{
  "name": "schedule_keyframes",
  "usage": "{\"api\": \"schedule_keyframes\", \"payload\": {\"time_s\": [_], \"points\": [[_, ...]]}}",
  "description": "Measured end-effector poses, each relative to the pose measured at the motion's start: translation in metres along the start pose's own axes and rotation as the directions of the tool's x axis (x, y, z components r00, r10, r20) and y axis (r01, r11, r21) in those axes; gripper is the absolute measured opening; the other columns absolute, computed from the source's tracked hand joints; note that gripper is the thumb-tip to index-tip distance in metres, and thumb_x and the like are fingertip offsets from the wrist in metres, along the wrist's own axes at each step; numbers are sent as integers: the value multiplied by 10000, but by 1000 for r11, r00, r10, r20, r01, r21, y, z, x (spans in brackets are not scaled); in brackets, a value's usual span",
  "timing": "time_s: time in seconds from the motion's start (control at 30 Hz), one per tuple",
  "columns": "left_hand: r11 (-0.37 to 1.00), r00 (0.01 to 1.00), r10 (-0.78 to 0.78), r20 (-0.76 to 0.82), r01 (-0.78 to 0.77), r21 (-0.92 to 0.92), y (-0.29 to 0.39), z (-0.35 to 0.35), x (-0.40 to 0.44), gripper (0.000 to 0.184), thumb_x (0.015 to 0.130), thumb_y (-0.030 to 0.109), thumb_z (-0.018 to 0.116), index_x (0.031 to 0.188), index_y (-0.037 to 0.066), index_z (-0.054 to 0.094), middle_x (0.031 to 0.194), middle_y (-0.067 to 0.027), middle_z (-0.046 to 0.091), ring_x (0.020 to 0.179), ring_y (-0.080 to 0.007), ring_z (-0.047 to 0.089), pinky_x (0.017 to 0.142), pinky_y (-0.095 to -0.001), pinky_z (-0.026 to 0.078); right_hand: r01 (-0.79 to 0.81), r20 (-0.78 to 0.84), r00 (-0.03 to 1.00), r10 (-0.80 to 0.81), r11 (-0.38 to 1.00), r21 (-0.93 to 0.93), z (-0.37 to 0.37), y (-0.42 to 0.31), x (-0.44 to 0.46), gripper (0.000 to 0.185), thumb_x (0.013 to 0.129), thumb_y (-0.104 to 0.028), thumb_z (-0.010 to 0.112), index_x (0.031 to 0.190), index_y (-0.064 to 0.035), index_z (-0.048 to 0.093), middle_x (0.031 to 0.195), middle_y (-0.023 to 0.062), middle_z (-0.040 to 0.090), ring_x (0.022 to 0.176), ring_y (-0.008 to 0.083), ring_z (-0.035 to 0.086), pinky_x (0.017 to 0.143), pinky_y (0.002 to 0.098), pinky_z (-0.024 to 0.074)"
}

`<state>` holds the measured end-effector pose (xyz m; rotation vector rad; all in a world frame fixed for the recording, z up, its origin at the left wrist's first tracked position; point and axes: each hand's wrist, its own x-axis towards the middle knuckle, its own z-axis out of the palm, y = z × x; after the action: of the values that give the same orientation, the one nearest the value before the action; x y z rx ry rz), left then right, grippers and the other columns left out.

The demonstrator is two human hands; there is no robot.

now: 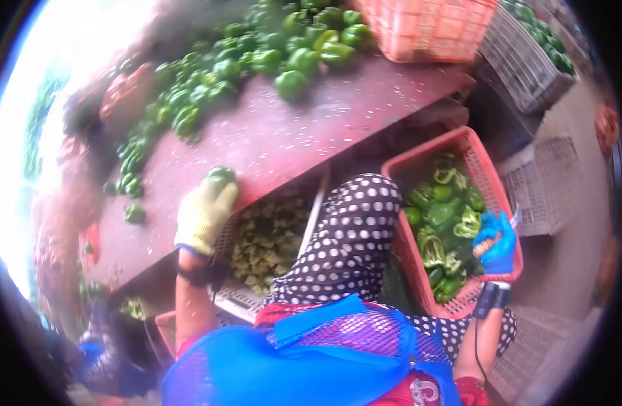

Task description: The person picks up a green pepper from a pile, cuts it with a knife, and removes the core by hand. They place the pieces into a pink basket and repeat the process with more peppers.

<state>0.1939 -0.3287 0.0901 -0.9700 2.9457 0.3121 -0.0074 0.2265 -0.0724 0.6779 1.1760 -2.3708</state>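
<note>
My left hand (204, 211), in a pale yellow glove, has its fingers closed around a green bell pepper (221, 174) at the near edge of the reddish table (304, 128). In a blue glove, my right hand (497, 249) grips a knife by its wooden handle (485, 246); a bit of blade shows past the fingers. That hand is over the right rim of a pink crate (468, 145), which holds whole and cut-open green peppers (443, 215). A long heap of green bell peppers (265, 61) lies along the far side of the table.
Under the table edge, a white crate (315, 218) holds pale green pieces (267, 247). An orange crate (429, 30) stands on the table's far right. Grey crates (527, 68) are on the right, one with peppers. Another person (98, 355) is at lower left.
</note>
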Motion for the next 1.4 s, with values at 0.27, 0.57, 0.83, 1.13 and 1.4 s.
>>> {"api": "schedule_keyframes", "payload": {"time_s": [0.27,0.57,0.83,1.13,1.4], "points": [[929,939,-337,72,319,188,-12,18,88,331,887,339,672,1137,129,727,1027,-151,763,1095,-322,712,960,-407,545,-20,-133,991,14,999,-48,36,21,-13,346,1009,-406,656,1152,-93,629,955,53,704,586,62,557,526,233,517],[664,918,-260,299,394,-635,-119,63,78,618,863,432,731,1321,60,546,1174,-132,655,1023,-317,689,754,-508,621,71,25,997,-68,982,-173,55,17,-36,395,1009,-389,649,1239,-72,602,939,41,666,629,80,551,559,247,494],[-19,803,541,251,310,-951,155,7,32,460,900,206,706,1322,59,599,1140,-99,678,1006,-246,670,855,-378,566,227,161,972,-173,877,-423,101,33,-72,350,1013,-199,657,1339,-86,599,917,-6,636,676,76,602,564,209,492],[321,571,754,323,109,-941,341,94,-3,789,786,228,890,1425,-6,490,1268,-124,657,1138,-220,649,1014,-380,529,524,317,649,-692,103,-846,94,34,-72,849,896,-134,663,1596,-13,197,1147,280,672,911,433,702,814,503,561],[452,584,760,285,-160,-877,356,120,-4,1026,710,330,953,1502,-24,406,1357,-174,613,1236,-261,605,1052,-385,496,378,235,788,-569,145,-914,78,33,-53,972,902,-214,686,1601,10,48,1174,337,659,972,484,694,811,528,579]]}}
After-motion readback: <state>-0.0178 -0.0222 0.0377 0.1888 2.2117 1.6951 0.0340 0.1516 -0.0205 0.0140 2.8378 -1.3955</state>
